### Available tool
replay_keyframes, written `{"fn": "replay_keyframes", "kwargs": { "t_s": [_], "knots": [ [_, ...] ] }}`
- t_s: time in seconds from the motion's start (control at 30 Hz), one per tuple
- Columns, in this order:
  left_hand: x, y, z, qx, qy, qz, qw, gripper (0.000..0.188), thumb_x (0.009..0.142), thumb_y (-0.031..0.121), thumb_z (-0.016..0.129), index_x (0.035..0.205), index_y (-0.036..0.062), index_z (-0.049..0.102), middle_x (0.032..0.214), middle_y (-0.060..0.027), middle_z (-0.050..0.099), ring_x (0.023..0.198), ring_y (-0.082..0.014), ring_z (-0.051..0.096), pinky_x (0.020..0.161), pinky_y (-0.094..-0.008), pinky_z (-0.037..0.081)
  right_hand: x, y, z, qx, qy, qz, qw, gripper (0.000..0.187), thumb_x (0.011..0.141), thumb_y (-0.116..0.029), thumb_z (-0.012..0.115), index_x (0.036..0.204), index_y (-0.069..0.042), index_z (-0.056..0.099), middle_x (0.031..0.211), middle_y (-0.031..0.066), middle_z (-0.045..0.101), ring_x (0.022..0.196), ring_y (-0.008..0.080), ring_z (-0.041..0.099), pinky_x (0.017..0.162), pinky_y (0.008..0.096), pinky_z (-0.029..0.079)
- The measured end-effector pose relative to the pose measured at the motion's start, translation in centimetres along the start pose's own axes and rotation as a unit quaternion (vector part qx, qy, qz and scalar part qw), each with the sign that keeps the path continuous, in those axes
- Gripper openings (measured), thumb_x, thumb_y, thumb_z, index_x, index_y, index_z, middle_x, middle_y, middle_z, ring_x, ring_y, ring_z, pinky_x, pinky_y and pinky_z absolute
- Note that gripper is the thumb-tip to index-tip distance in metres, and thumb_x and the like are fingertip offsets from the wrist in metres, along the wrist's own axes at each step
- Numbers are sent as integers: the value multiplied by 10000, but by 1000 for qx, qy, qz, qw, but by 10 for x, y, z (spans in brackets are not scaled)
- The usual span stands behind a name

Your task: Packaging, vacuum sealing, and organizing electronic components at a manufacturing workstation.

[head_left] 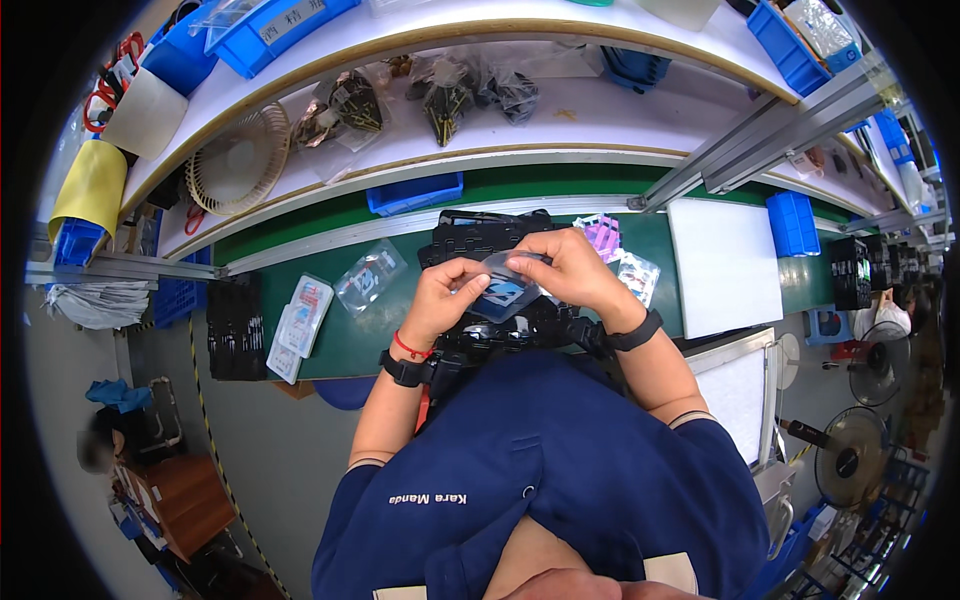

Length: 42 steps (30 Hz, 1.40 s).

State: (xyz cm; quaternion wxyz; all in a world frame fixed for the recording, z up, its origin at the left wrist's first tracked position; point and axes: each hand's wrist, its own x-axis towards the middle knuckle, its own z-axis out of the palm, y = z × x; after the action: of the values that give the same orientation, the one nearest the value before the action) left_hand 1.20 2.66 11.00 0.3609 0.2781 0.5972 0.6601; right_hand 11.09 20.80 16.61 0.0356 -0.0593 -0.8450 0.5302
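Observation:
Between my two hands is a clear plastic pouch with a blue and dark print or insert. My left hand pinches its left upper edge between thumb and fingers. My right hand is closed on its upper right edge, the thumb lying across the plastic. Behind the pouch and partly hidden by my hands is a stack of black plastic pieces. More glossy black pieces lie beneath the pouch, close to my body. Both of my wrists carry black bands.
On the green table lie a clear package, flat white-edged packs, black stacked parts, purple printed cards and a white board. A shelf with bagged parts runs above the table's far side.

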Motion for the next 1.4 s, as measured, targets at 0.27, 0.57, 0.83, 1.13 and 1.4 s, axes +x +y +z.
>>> {"fn": "replay_keyframes", "kwargs": {
  "t_s": [0.27, 0.57, 0.83, 1.13, 1.4],
  "knots": [
    [2, -10, -10, -92, -13, -34, 995, 205, 822, 74, 607, 1005, -15, 582, 856, -59, 626, 742, -100, 575, 630, -215, 463, 5, 7, -1, 131, 38, 36, 990, 151, 875, -133, 538, 886, 1, 606, 685, 36, 604, 574, 80, 556, 512, 206, 446],
    [-3, -43, -17, -250, -6, -71, 966, 259, 822, -22, 558, 1079, -34, 529, 839, -96, 617, 735, -164, 601, 629, -252, 491, 4, 8, -10, 161, 79, 67, 981, 177, 768, -86, 662, 913, 0, 607, 650, 19, 579, 528, 67, 529, 467, 207, 419],
    [-8, -52, 2, -418, 29, -113, 901, 140, 843, 0, 551, 978, 33, 540, 863, -92, 614, 751, -167, 597, 660, -272, 492, 4, 9, -4, 118, 97, 152, 977, 126, 746, -90, 677, 743, -6, 584, 667, 26, 598, 509, 68, 519, 436, 203, 410],
    [-7, -69, -13, -303, 41, -67, 950, 127, 827, -23, 561, 934, 38, 535, 861, -89, 623, 749, -153, 605, 652, -263, 511, 6, -11, 1, 220, 60, 128, 965, 172, 765, -102, 670, 912, -16, 644, 659, 1, 562, 630, 75, 519, 566, 230, 433],
    [3, -58, -23, -420, 47, 24, 906, 49, 851, 40, 554, 889, 26, 582, 854, -82, 608, 790, -170, 582, 755, -311, 478, -4, -13, 17, -58, 161, -173, 970, 141, 761, 9, 614, 893, -1, 664, 739, 115, 630, 643, 195, 602, 573, 268, 471]
  ]
}}
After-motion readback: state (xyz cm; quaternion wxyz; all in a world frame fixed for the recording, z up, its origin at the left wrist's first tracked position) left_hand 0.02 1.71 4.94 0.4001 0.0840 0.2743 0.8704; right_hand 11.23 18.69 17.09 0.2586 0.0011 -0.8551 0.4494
